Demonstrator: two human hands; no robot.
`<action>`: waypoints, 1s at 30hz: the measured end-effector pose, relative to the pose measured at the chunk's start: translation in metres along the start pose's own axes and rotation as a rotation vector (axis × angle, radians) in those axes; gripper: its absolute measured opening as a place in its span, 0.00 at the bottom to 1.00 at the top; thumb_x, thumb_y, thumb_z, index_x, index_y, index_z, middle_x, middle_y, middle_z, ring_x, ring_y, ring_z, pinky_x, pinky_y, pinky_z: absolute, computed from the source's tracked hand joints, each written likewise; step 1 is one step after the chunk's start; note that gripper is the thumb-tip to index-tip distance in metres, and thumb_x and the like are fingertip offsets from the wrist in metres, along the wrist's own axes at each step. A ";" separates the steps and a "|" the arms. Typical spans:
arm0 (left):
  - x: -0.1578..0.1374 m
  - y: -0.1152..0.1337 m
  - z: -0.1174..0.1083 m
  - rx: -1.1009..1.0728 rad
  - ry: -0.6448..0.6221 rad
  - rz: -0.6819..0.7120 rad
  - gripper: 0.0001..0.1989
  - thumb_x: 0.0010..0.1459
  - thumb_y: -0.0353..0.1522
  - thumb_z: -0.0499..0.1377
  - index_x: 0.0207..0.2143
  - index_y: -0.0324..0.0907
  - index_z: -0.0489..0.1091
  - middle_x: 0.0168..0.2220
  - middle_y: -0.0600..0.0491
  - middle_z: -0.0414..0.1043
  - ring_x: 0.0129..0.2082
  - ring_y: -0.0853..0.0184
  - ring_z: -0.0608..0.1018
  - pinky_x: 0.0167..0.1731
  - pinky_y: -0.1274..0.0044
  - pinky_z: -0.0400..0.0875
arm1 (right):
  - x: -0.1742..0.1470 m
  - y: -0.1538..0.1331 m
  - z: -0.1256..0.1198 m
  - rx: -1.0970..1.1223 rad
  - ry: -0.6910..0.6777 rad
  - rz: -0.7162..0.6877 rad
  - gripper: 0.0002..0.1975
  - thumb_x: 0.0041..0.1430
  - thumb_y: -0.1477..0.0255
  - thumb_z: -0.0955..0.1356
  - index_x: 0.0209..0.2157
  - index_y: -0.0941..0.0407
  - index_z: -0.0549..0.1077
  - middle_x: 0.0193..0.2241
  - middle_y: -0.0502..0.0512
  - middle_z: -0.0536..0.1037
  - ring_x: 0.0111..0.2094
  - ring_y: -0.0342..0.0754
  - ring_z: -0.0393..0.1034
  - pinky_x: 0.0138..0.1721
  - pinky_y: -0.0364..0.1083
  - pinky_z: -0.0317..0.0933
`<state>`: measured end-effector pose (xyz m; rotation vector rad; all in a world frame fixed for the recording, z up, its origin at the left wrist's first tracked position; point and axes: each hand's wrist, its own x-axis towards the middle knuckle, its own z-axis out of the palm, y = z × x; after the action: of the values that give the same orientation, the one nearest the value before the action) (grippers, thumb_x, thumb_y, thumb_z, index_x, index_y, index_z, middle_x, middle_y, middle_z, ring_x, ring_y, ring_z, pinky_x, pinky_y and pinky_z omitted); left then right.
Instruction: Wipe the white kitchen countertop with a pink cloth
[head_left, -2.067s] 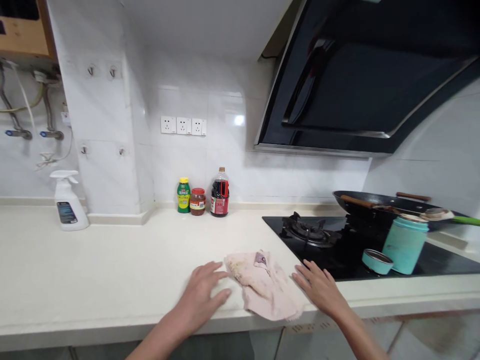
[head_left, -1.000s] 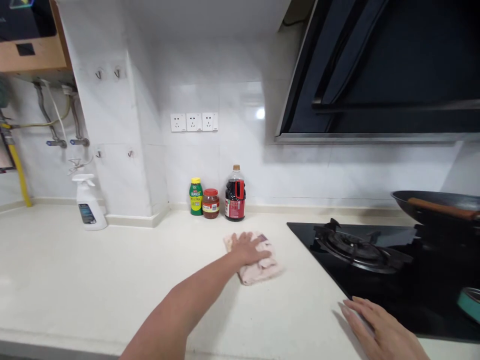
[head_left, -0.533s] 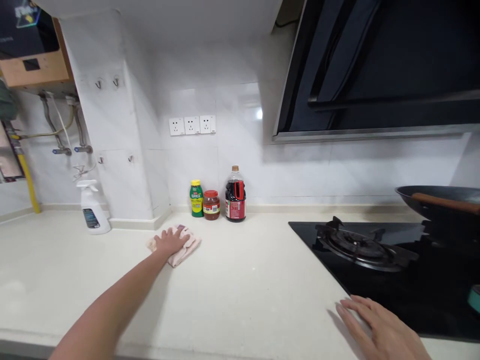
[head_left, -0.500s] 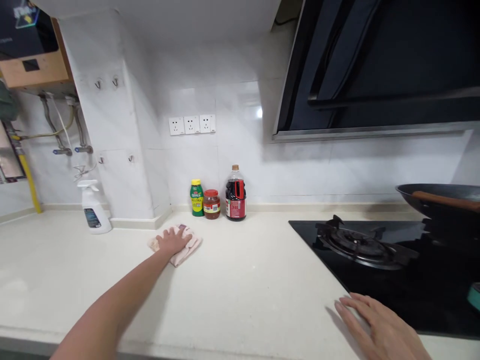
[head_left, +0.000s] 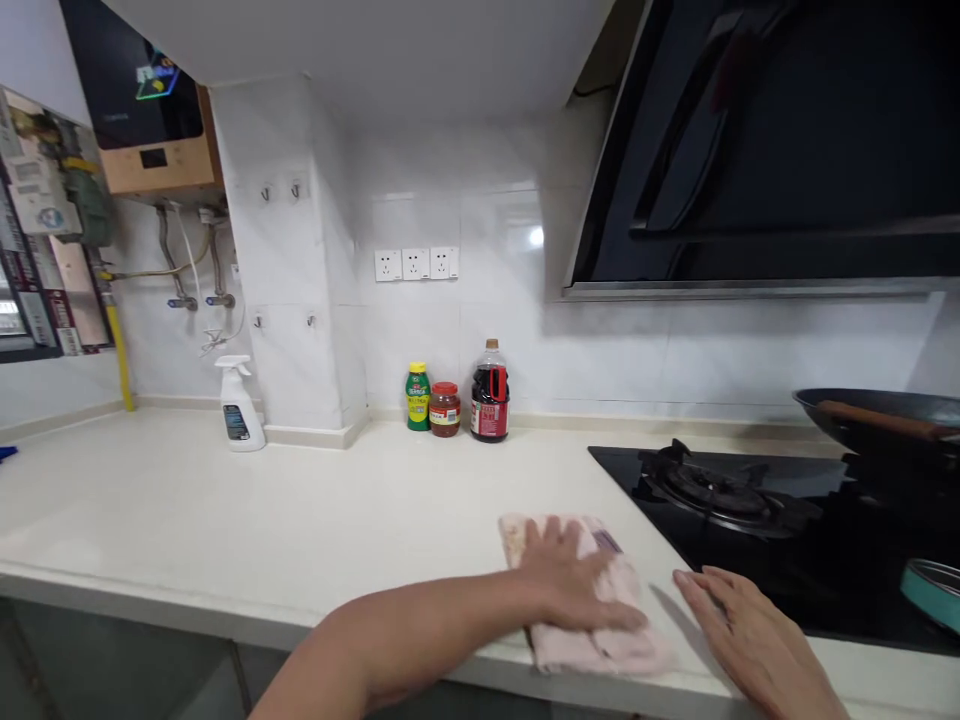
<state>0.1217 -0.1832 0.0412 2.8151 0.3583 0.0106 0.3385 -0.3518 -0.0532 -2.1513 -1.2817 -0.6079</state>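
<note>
Cloth (head_left: 583, 648) lies directly under the left grip (head_left: 564, 582), which is spread and unclenched.

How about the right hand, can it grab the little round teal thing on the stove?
Probably yes. The right hand is beside the near left part of the black stove, and the teal thing sits farther right on it. I see nothing standing between them.
</note>
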 end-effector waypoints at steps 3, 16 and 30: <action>-0.020 0.027 0.013 -0.068 -0.040 0.180 0.52 0.50 0.68 0.48 0.72 0.58 0.44 0.75 0.54 0.23 0.72 0.44 0.28 0.64 0.46 0.20 | -0.003 0.010 0.004 -0.118 0.008 -0.153 0.28 0.64 0.64 0.52 0.48 0.56 0.79 0.46 0.64 0.79 0.56 0.64 0.66 0.53 0.61 0.65; -0.062 -0.091 -0.040 0.097 0.088 -0.250 0.45 0.54 0.67 0.43 0.69 0.62 0.51 0.74 0.56 0.39 0.73 0.52 0.44 0.68 0.53 0.34 | -0.001 0.003 -0.002 -0.090 0.004 -0.095 0.24 0.61 0.57 0.55 0.42 0.50 0.78 0.45 0.59 0.79 0.53 0.59 0.69 0.49 0.57 0.68; -0.212 -0.232 -0.088 0.271 0.298 -0.952 0.43 0.58 0.63 0.41 0.70 0.55 0.52 0.72 0.40 0.48 0.68 0.31 0.51 0.58 0.41 0.44 | -0.008 -0.012 -0.003 -0.229 -0.131 0.034 0.27 0.62 0.58 0.54 0.50 0.47 0.76 0.53 0.61 0.74 0.59 0.60 0.64 0.55 0.63 0.61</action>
<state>-0.1445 0.0044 0.0626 2.5793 1.8249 0.1825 0.3233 -0.3547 -0.0532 -2.4297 -1.2942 -0.6355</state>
